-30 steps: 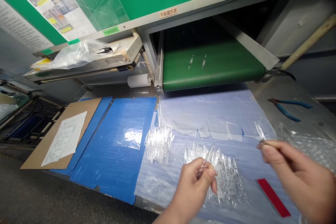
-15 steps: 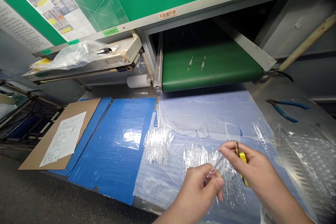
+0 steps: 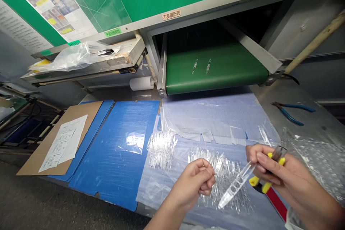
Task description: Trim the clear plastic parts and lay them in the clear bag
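Clear moulded plastic part [image 3: 235, 185] sticks out of our right hand [image 3: 277, 172], gripped shut together with yellow-handled cutters [image 3: 265, 188], its long axis slanting down-left over a heap of clear parts [image 3: 229, 190] on the foam sheet [image 3: 151, 194] near its front edge. Our left hand [image 3: 192, 183] curls narrow, apart, holding nothing we can confirm.

Right hand [image 3: 280, 172] now holds clear plastic part [image 3: 235, 185], yellow-handled nippers [image 3: 265, 183].
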`<control>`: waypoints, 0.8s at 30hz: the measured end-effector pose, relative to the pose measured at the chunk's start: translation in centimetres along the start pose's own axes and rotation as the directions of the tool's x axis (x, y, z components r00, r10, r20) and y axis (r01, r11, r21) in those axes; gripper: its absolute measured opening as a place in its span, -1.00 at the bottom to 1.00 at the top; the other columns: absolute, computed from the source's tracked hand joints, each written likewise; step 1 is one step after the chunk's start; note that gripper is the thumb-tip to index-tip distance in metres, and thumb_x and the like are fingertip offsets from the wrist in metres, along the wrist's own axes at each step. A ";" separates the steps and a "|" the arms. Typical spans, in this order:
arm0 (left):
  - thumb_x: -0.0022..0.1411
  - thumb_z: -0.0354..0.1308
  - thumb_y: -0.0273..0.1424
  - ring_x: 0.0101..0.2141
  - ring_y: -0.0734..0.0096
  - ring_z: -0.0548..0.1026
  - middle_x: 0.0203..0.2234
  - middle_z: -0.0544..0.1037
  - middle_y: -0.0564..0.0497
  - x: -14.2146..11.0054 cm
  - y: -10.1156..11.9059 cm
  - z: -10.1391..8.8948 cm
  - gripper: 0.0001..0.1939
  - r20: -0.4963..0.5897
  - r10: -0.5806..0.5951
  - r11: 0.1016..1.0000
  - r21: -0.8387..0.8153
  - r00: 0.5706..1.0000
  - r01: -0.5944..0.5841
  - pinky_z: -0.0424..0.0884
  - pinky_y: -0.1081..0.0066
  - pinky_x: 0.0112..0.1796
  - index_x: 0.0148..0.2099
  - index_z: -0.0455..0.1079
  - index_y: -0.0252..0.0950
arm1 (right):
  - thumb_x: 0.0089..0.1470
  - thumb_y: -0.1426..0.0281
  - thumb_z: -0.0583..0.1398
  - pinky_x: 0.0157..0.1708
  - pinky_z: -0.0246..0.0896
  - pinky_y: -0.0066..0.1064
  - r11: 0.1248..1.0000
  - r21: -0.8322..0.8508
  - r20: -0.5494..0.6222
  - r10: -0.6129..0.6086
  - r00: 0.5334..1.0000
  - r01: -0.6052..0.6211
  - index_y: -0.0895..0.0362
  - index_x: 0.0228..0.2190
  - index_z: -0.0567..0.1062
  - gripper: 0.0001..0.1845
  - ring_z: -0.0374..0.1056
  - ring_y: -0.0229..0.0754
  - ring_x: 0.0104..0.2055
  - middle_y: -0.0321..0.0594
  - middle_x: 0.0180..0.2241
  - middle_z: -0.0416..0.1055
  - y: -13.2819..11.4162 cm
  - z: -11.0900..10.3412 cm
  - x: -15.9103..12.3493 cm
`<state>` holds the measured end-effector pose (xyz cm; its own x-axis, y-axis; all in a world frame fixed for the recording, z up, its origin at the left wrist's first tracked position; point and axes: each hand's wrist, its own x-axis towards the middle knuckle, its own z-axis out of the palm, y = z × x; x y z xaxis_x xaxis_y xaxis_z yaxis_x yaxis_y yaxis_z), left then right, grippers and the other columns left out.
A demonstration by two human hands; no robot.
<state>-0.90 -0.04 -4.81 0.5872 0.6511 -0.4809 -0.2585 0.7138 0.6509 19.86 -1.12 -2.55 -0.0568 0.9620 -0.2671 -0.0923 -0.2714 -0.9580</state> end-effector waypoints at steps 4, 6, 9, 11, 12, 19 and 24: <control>0.09 0.18 -0.25 -0.73 0.73 -0.08 -0.75 0.17 0.23 -0.2 0.4 0.5 -0.70 0.036 0.028 1.000 0.001 0.999 -0.028 -0.20 0.54 -0.66 -0.47 0.15 -0.30 | -0.01 0.10 0.15 -0.69 -0.17 -0.48 1.000 -0.005 0.005 -0.030 1.000 0.030 0.10 -0.60 0.39 -0.65 -0.15 -0.41 -0.67 -0.41 -0.66 0.03 -0.2 0.5 -0.4; 0.05 0.21 -0.23 -0.73 0.73 -0.10 -0.78 0.11 0.26 -0.3 0.5 0.6 -0.67 0.036 0.035 0.999 -0.007 0.999 -0.035 -0.21 0.54 -0.67 -0.49 0.13 -0.28 | -0.02 0.10 0.16 -0.69 -0.14 -0.50 0.999 0.014 -0.027 -0.032 0.999 0.032 0.11 -0.62 0.39 -0.64 -0.12 -0.40 -0.65 -0.39 -0.64 0.04 -0.4 0.9 -0.6; 0.03 0.23 -0.23 -0.74 0.71 -0.08 -0.80 0.07 0.28 -0.4 0.7 0.9 -0.69 0.061 0.039 0.999 -0.004 0.997 -0.038 -0.19 0.55 -0.68 -0.48 0.20 -0.30 | -0.02 0.11 0.17 -0.69 -0.12 -0.51 0.999 0.030 -0.057 -0.041 0.998 0.043 0.12 -0.63 0.39 -0.63 -0.06 -0.39 -0.62 -0.37 -0.63 0.04 -0.5 1.1 -0.8; 0.06 0.19 -0.20 -0.75 0.72 -0.05 -0.78 0.18 0.23 -0.6 0.7 1.3 -0.71 0.114 0.033 0.998 0.051 0.993 -0.039 -0.16 0.54 -0.68 -0.42 0.31 -0.35 | -0.01 0.10 0.15 -0.68 -0.08 -0.50 0.998 -0.007 -0.027 -0.056 0.998 0.056 0.11 -0.62 0.38 -0.64 -0.02 -0.37 -0.62 -0.36 -0.63 0.06 -0.3 0.9 -0.8; 0.07 0.17 -0.19 -0.75 0.72 -0.01 -0.74 0.28 0.18 -0.7 0.8 1.6 -0.71 0.142 0.027 0.995 0.091 0.989 -0.041 -0.14 0.53 -0.68 -0.38 0.35 -0.37 | 0.00 0.10 0.14 -0.66 -0.06 -0.49 0.997 -0.042 0.003 -0.068 0.998 0.068 0.11 -0.61 0.38 -0.64 0.00 -0.35 -0.61 -0.36 -0.63 0.07 -0.1 0.8 -0.7; 0.09 0.17 -0.27 -0.61 0.60 0.30 -0.67 0.41 0.10 -1.3 0.7 2.9 -0.78 0.098 0.091 0.964 0.241 0.991 -0.112 0.14 0.52 -0.48 -0.33 0.39 -0.36 | 0.02 0.07 0.08 -0.60 0.13 -0.45 0.964 -0.247 0.007 -0.102 0.995 0.101 0.03 -0.26 0.41 -0.65 0.16 -0.27 -0.57 -0.34 -0.57 0.22 0.6 1.1 -0.1; 0.13 0.12 -0.23 -0.60 0.57 0.29 -0.68 0.37 0.13 -1.4 0.9 2.8 -0.73 0.006 0.182 0.917 0.360 0.983 -0.172 0.15 0.50 -0.46 -0.21 0.36 -0.33 | 0.12 0.10 -0.04 -0.54 0.14 -0.45 0.909 -0.411 0.003 -0.082 0.997 0.076 0.04 -0.47 0.39 -0.64 0.22 -0.25 -0.53 -0.32 -0.59 0.26 0.2 2.7 -1.9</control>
<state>0.24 -1.04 -1.92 0.5347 0.7687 -0.3510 -0.0617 0.4497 0.8910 17.23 -3.08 -1.91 -0.0515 0.9810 -0.1869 0.3200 -0.1611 -0.9336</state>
